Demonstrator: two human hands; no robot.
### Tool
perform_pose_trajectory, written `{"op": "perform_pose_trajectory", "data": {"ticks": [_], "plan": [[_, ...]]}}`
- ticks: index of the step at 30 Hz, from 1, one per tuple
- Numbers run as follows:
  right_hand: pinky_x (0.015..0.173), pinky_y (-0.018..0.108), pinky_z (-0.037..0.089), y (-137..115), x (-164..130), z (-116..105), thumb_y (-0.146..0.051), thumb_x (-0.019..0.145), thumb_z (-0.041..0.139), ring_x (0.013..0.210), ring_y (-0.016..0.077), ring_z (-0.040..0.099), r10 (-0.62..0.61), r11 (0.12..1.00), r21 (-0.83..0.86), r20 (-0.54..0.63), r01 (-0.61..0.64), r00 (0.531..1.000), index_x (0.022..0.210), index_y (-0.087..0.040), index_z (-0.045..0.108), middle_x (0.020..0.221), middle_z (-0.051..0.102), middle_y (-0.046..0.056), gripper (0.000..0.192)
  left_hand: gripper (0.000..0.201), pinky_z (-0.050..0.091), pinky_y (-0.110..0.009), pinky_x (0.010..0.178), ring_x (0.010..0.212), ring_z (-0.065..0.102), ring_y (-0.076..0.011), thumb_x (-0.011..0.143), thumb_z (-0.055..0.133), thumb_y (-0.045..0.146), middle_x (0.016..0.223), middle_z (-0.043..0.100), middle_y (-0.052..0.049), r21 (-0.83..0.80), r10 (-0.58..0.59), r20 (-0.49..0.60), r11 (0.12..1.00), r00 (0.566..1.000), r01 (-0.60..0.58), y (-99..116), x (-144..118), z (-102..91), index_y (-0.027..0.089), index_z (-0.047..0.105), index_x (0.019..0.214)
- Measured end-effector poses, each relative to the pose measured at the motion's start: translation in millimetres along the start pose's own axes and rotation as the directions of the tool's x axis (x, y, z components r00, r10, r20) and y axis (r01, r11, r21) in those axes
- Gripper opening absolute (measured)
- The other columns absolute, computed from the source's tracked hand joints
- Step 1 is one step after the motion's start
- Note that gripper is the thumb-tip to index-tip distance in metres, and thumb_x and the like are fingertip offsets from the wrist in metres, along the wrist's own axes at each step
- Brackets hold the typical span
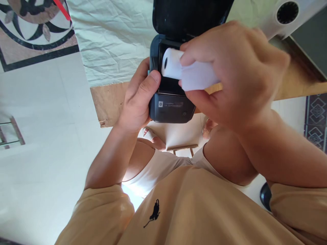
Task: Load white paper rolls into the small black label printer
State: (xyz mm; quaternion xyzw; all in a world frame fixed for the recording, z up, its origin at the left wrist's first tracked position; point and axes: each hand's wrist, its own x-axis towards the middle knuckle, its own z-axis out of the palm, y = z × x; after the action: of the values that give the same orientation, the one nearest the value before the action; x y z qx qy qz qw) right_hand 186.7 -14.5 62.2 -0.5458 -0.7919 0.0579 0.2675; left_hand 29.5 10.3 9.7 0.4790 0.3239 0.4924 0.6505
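I can read nothing: the small label [170, 104] on the printer [170, 109] I hold is blurred.

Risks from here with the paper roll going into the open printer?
1. The right hand holds the white paper roll partly above the bay, not seated; it may go in skewed or slip out.
2. The loose sheet end sits under the fingers and could crease.
3. Only the left hand grips the small dark printer, in the air off the table; a push might tip it.
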Motion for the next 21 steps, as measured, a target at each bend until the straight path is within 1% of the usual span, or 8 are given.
{"op": "perform_pose_trajectory", "data": {"ticks": [2,4,9,14,16,18,19,21], "plan": [[0.082,0.027,0.042,-3.9,5.8,1.1,-0.022,0.081,0.038,0.095,0.0121,0.058,-0.077,0.989,-0.134,-0.053,0.070,0.996,0.099,-0.027,0.051,0.098,0.059,-0.006,0.023,0.035,0.050,-0.041,0.083,0.108,0.055,-0.0292,0.075,0.050,0.049,0.093,0.062,-0.005,0.000,-0.006,0.012,1.000,1.000,0.006,-0.4,-1.1,-2.4,0.022,0.057,0.096],[0.078,0.027,0.043,-3.9,7.5,4.0,-0.025,0.080,0.040,0.091,0.0129,0.059,-0.077,0.982,-0.176,-0.030,0.070,0.997,0.099,-0.023,0.050,0.101,0.059,-0.005,0.022,0.034,0.048,-0.040,0.086,0.109,0.055,-0.0270,0.076,0.049,0.046,0.098,0.061,-0.006,-0.002,-0.009,0.023,1.000,1.000,0.009,0.3,-2.5,-3.9,0.022,0.055,0.100],[0.077,0.028,0.043,1.9,5.8,9.1,-0.021,0.075,0.046,0.092,0.0122,0.058,-0.126,0.990,-0.075,-0.053,0.122,0.991,0.082,-0.020,0.052,0.109,0.058,-0.007,0.009,0.030,0.048,-0.036,0.077,0.111,0.053,-0.0267,0.078,0.044,0.049,0.098,0.062,-0.003,0.058,-0.032,-0.007,0.998,0.999,0.033,7.7,-6.9,-2.4,0.025,0.053,0.093],[0.077,0.029,0.040,-0.3,0.8,9.2,-0.027,0.074,0.050,0.087,0.0119,0.053,-0.246,0.969,-0.014,-0.128,0.246,0.961,0.075,-0.023,0.053,0.093,0.061,-0.006,0.005,0.024,0.047,-0.036,0.083,0.117,0.048,-0.0251,0.078,0.046,0.044,0.102,0.061,0.002,0.101,-0.039,-0.020,0.994,0.999,0.040,7.6,-5.0,-6.9,0.027,0.053,0.093],[0.075,0.029,0.039,-1.7,-1.9,10.7,-0.027,0.074,0.050,0.085,0.0113,0.053,-0.269,0.963,0.011,-0.097,0.271,0.958,0.076,-0.023,0.054,0.091,0.061,-0.006,0.006,0.036,0.046,-0.037,0.088,0.120,0.046,-0.0258,0.073,0.050,0.049,0.105,0.060,0.003,0.052,0.030,0.037,0.998,0.999,-0.032,2.5,-1.8,-11.1,0.028,0.050,0.103],[0.076,0.030,0.038,-1.1,-4.3,12.8,-0.030,0.074,0.051,0.086,0.0120,0.052,-0.299,0.954,0.017,-0.057,0.300,0.953,0.079,-0.025,0.054,0.090,0.060,-0.006,0.008,0.065,0.050,-0.038,0.082,0.118,0.048,-0.0294,0.057,0.061,0.057,0.109,0.057,0.003,-0.025,0.121,0.198,0.993,0.973,-0.119,-2.9,0.5,-13.8,0.031,0.043,0.113],[0.076,0.031,0.038,0.1,-5.1,13.5,-0.032,0.073,0.052,0.086,0.0125,0.052,-0.314,0.949,0.025,-0.043,0.316,0.948,0.080,-0.026,0.055,0.090,0.060,-0.007,0.010,0.064,0.050,-0.037,0.079,0.116,0.050,-0.0288,0.060,0.058,0.058,0.110,0.057,0.002,-0.048,0.141,0.133,0.990,0.981,-0.135,-5.0,1.0,-14.3,0.032,0.039,0.116],[0.078,0.033,0.038,3.8,-5.5,12.7,-0.037,0.072,0.053,0.086,0.0128,0.052,-0.335,0.939,0.058,-0.050,0.338,0.941,0.082,-0.027,0.056,0.092,0.060,-0.007,0.015,0.058,0.048,-0.036,0.084,0.112,0.053,-0.0256,0.062,0.062,0.039,0.114,0.056,0.003,-0.005,0.111,0.105,0.994,0.988,-0.111,-7.9,0.9,-14.3,0.034,0.039,0.115]]}}
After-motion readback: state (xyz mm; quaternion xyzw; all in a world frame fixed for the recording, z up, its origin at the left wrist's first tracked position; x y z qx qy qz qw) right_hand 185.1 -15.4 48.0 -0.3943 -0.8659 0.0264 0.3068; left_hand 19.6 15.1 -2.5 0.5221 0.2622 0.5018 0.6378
